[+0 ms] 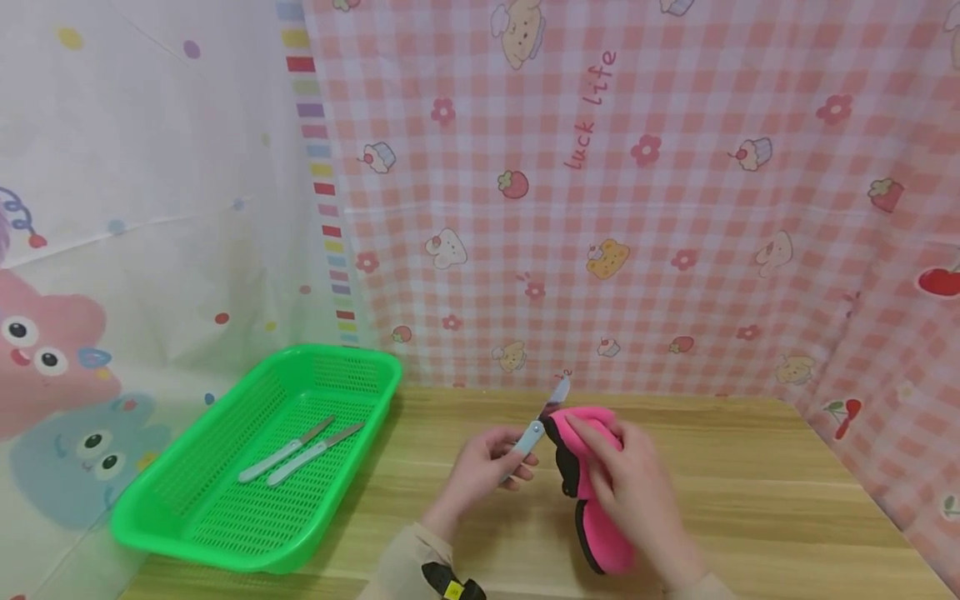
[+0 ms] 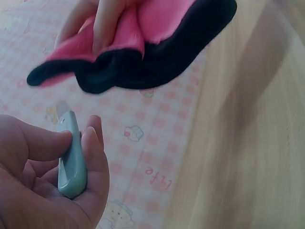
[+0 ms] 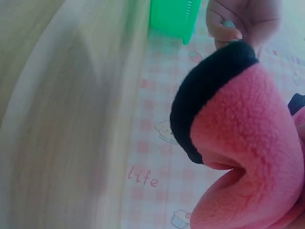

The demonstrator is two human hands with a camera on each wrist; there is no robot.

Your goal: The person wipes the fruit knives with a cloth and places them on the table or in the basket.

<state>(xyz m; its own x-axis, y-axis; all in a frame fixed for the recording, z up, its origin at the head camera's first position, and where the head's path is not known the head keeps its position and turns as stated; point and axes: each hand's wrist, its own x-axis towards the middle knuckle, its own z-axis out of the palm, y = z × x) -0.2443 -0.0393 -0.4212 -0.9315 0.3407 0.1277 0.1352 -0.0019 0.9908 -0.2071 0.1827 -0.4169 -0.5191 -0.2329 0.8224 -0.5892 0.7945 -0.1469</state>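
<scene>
My left hand [image 1: 478, 468] grips a small knife [image 1: 531, 438] by its pale blue handle, with the blade pointing up and away. In the left wrist view the thumb presses along the side of the knife handle [image 2: 72, 164]. A pink fleecy cloth [image 1: 611, 537] with black edging is bunched in my right hand [image 1: 639, 482], its lower part hanging down. In the head view, the cloth's upper edge overlaps the blade near the handle. The right wrist view is largely filled by the folded cloth [image 3: 248, 124], with part of the left hand [image 3: 245, 21] behind it.
At the left on the wooden table [image 1: 750, 467] stands a green plastic basket [image 1: 300, 550] with perforated sides. Two similar knives [image 1: 315, 454] lie side by side in it, blades toward the back. A pink checked curtain [image 1: 562, 208] hangs behind the table.
</scene>
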